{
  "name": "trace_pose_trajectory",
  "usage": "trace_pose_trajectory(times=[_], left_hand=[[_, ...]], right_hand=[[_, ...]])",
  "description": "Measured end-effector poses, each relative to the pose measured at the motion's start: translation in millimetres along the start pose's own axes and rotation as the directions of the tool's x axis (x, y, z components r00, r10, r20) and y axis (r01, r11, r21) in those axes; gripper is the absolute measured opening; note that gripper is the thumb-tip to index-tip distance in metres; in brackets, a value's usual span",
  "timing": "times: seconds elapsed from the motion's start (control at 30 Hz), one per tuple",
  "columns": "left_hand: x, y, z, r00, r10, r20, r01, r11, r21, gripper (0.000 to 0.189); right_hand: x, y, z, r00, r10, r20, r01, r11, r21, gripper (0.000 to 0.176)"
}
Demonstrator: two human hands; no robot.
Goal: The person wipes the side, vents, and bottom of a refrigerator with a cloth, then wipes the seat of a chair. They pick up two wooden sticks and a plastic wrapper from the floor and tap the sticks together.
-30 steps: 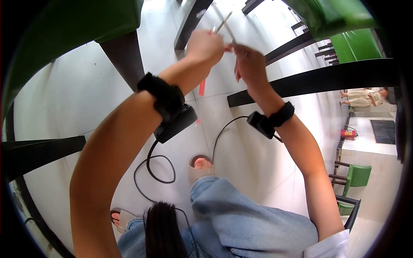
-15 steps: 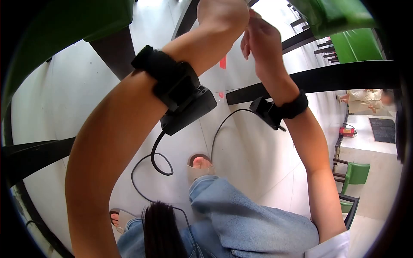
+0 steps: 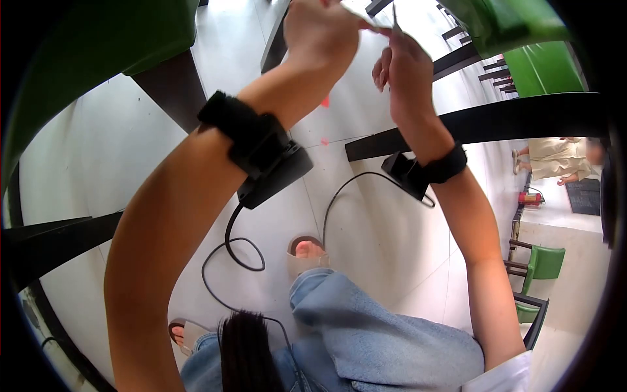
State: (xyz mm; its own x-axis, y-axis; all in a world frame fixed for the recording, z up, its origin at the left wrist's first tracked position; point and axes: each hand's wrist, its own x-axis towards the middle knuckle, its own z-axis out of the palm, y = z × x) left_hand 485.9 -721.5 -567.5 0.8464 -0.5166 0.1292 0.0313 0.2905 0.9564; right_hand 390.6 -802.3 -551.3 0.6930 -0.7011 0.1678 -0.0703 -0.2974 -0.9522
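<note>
My left hand [image 3: 321,36] is raised at the top edge of the view, knuckles toward me, its fingers partly cut off by the frame. A bit of red shows at its top, and I cannot tell what it grips. To its right is my right hand [image 3: 410,75], fingers curled in, closed around a thin grey blade-like tool [image 3: 394,14] that points upward. A narrow reddish strip spans the gap between both hands. Each forearm wears a black strap with a box, the left wrist device [image 3: 277,173] and the right wrist device [image 3: 408,173], both trailing cables.
Below the hands, red scraps [image 3: 324,141] lie on the pale tiled floor [image 3: 385,242]. Dark furniture legs [image 3: 483,127] and green seats [image 3: 539,68] surround me. At right are a green chair [image 3: 545,261], a fire extinguisher [image 3: 530,198] and a person [image 3: 555,157].
Both hands have moved slightly apart, the left one to the left. The grey tool now shows above my right hand. The person at right appears more upright.
</note>
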Motion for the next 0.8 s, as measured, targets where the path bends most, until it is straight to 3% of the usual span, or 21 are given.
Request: trace_pose_trajectory(times=[0.07, 0.1, 0.13, 0.2, 0.27, 0.33, 0.43, 0.5, 0.53, 0.6, 0.67, 0.7, 0.8], left_hand=[[5.6, 13.2, 14.8, 0.999, 0.039, -0.035, -0.041, 0.997, -0.060, 0.031], [4.9, 8.0, 12.0, 0.997, -0.057, 0.043, 0.062, 0.992, -0.114, 0.026], [5.9, 0.0, 15.0, 0.997, -0.075, -0.011, 0.076, 0.965, 0.251, 0.025], [-5.1, -27.3, 6.5, 0.995, -0.097, -0.024, 0.099, 0.955, 0.279, 0.024], [-16.5, -75.5, -8.1, 0.882, -0.459, -0.108, 0.471, 0.847, 0.246, 0.023], [-36.2, -105.8, -29.1, 0.787, -0.617, 0.003, 0.555, 0.710, 0.433, 0.025], [-54.0, -91.9, -32.7, 0.900, -0.435, -0.002, 0.401, 0.829, 0.390, 0.026], [-41.3, -56.7, -18.3, 0.960, -0.252, -0.124, 0.275, 0.930, 0.243, 0.027], [-32.3, -43.1, -9.9, 0.987, -0.124, -0.105, 0.142, 0.973, 0.182, 0.027], [-16.3, -15.5, 2.5, 0.988, 0.144, -0.063, -0.121, 0.951, 0.285, 0.026], [-13.7, 12.5, 9.6, 0.988, -0.152, -0.006, 0.152, 0.988, 0.035, 0.026], [-7.4, 1.4, 13.3, 0.994, -0.077, -0.077, 0.087, 0.986, 0.142, 0.025], [-9.4, -36.2, -2.8, 0.979, -0.204, 0.012, 0.197, 0.961, 0.195, 0.025]], right_hand=[[0.0, -4.3, 8.9, 0.999, 0.025, 0.044, -0.025, 1.000, -0.011, 0.030], [-1.4, -5.3, 15.6, 0.997, 0.037, 0.067, -0.036, 0.999, -0.015, 0.029], [-7.6, -0.4, 20.6, 0.996, 0.043, 0.080, -0.038, 0.997, -0.064, 0.029], [-20.4, 23.8, 25.7, 0.982, 0.146, 0.117, -0.118, 0.970, -0.215, 0.028], [-34.2, 70.6, 19.5, 0.897, 0.369, 0.244, -0.353, 0.929, -0.108, 0.027], [-53.5, 97.7, 17.3, 0.809, 0.539, 0.235, -0.516, 0.842, -0.153, 0.025], [-53.7, 101.8, 11.4, 0.822, 0.560, 0.106, -0.568, 0.820, 0.066, 0.026], [-33.0, 74.4, 12.0, 0.930, 0.366, -0.022, -0.364, 0.930, 0.057, 0.028], [-19.0, 54.8, 12.2, 0.950, 0.310, -0.037, -0.307, 0.949, 0.076, 0.029], [1.3, 21.3, 12.0, 0.996, 0.084, 0.032, -0.086, 0.995, 0.059, 0.029], [3.7, -7.8, 23.1, 0.991, -0.009, 0.130, -0.005, 0.994, 0.106, 0.029], [0.1, -7.1, 28.4, 0.992, 0.036, 0.119, -0.046, 0.995, 0.086, 0.029], [-14.4, 26.7, 31.5, 0.964, 0.230, 0.134, -0.228, 0.973, -0.035, 0.027]])
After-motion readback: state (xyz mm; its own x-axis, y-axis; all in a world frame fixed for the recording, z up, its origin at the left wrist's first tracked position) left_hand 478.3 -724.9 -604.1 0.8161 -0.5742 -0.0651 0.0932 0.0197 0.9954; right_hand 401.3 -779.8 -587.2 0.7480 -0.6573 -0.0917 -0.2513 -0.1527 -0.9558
